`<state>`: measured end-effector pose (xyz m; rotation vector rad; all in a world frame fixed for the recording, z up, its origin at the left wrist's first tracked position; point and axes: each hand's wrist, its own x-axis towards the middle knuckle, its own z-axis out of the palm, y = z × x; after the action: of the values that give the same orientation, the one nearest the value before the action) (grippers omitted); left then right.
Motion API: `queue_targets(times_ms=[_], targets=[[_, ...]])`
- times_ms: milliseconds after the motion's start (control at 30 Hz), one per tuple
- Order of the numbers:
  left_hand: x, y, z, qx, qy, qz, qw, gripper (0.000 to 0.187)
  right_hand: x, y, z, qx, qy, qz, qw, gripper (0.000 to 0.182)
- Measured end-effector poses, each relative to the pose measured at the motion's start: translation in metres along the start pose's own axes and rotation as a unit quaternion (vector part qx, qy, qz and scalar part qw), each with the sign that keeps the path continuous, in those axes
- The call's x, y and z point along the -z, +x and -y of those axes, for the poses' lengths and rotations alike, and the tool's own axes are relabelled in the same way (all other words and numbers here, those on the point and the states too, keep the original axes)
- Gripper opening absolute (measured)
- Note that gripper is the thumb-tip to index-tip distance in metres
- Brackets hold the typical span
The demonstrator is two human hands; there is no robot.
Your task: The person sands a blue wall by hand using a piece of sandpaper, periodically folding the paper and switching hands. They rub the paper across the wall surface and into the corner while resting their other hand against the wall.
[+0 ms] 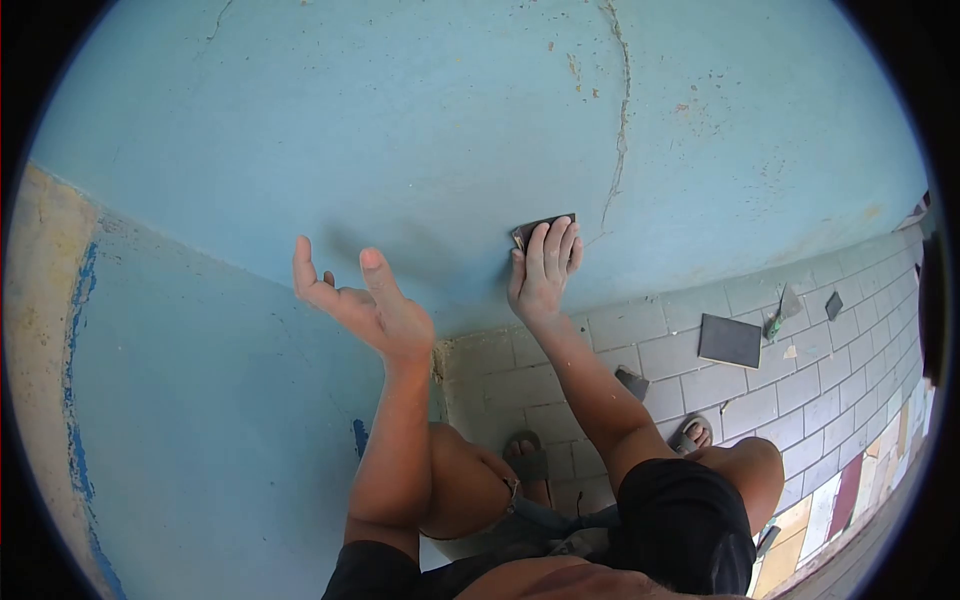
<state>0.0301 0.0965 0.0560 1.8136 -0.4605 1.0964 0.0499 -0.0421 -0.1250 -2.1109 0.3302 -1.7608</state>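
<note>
My right hand (543,275) presses a folded piece of dark sandpaper (530,228) flat against the blue painted wall (470,120). Its fingers lie over the sheet and cover most of it. My left hand (370,312) is raised beside the wall with its fingers apart and nothing in it. Pale dust coats both hands. To the upper right of the sandpaper, a long crack (625,110) runs down the wall, with chipped paint spots near it.
On the tiled floor (620,322) lie a large dark sheet (730,341), a scraper with a green handle (775,324) and small dark pieces, one (834,306) farther right and another (631,382) near my sandalled foot (692,435). A second blue wall (230,400) meets the first at left.
</note>
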Motion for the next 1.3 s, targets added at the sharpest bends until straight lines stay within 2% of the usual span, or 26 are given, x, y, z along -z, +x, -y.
queue_targets(times_ms=[67,233,333,433,533,600,667,733,833,900,933,967,1000,1033,1067,1100,1133,1167,1233,1267,1300], targets=[[0.003,0.003,-0.003,-0.004,0.005,0.007,1.000,0.065,0.004,-0.001,0.002,-0.018,0.004,0.042,0.999,0.050],[0.011,0.000,-0.005,-0.021,-0.005,0.019,1.000,0.060,0.042,0.157,0.009,0.002,0.012,-0.035,0.999,0.051],[0.009,-0.001,0.000,0.000,-0.012,0.023,1.000,0.061,0.048,0.191,0.012,0.003,0.011,-0.067,0.998,0.050],[0.004,-0.002,-0.001,0.007,-0.008,0.015,1.000,0.060,0.022,0.116,0.004,0.013,0.009,-0.033,0.999,0.053],[0.000,-0.002,-0.007,-0.010,0.015,0.010,1.000,0.060,-0.006,-0.012,-0.003,0.009,0.001,0.045,0.999,0.070],[0.001,-0.002,-0.008,-0.012,0.009,0.013,1.000,0.060,-0.013,-0.028,0.004,-0.010,0.013,0.064,0.998,0.076],[0.007,-0.002,-0.009,-0.006,0.015,0.021,1.000,0.060,-0.009,-0.002,0.012,-0.027,0.011,0.046,0.999,0.088],[0.011,0.000,-0.011,-0.010,-0.024,0.024,0.999,0.060,0.009,0.069,0.018,0.014,-0.008,0.046,0.999,0.096],[0.017,0.000,-0.008,-0.007,-0.011,0.029,0.999,0.060,0.031,0.157,0.021,0.004,-0.015,0.045,0.999,0.096],[0.013,0.000,-0.008,-0.023,0.012,0.011,1.000,0.055,0.031,0.180,0.021,-0.009,-0.024,-0.034,0.999,0.092],[0.009,0.000,-0.008,-0.043,0.034,-0.009,0.998,0.051,0.032,0.179,0.021,-0.006,-0.023,-0.037,0.999,0.092],[0.007,0.001,-0.007,-0.045,0.031,-0.013,0.998,0.051,0.035,0.173,0.020,-0.004,0.022,-0.044,0.999,0.080],[0.006,0.001,-0.005,-0.026,-0.023,0.041,0.999,0.046,0.036,0.165,0.020,-0.004,0.070,-0.050,0.996,0.068],[0.007,0.000,-0.004,-0.005,-0.074,0.096,0.993,0.041,0.037,0.155,0.018,-0.003,0.073,-0.050,0.996,0.068],[0.008,0.000,-0.007,-0.003,-0.071,0.095,0.993,0.041,0.037,0.144,0.016,-0.002,0.088,-0.051,0.995,0.058],[0.008,0.001,-0.012,0.082,-0.099,0.228,0.965,0.040,0.041,0.138,0.019,-0.002,0.104,-0.051,0.993,0.049],[0.008,0.001,-0.017,0.166,-0.126,0.354,0.912,0.039,0.047,0.131,0.023,-0.003,0.107,-0.047,0.993,0.049],[0.005,-0.002,-0.020,0.170,-0.123,0.352,0.912,0.039,0.054,0.125,0.028,-0.019,0.200,-0.067,0.977,0.044],[-0.006,-0.008,-0.027,0.220,-0.198,0.412,0.862,0.043,0.067,0.117,0.045,-0.073,0.357,-0.111,0.925,0.039],[-0.010,-0.011,-0.030,0.222,-0.194,0.407,0.864,0.043,0.077,0.111,0.056,-0.073,0.362,-0.108,0.923,0.039],[-0.014,-0.014,-0.032,0.246,-0.259,0.370,0.858,0.047,0.089,0.105,0.067,-0.181,0.475,-0.076,0.858,0.039]])
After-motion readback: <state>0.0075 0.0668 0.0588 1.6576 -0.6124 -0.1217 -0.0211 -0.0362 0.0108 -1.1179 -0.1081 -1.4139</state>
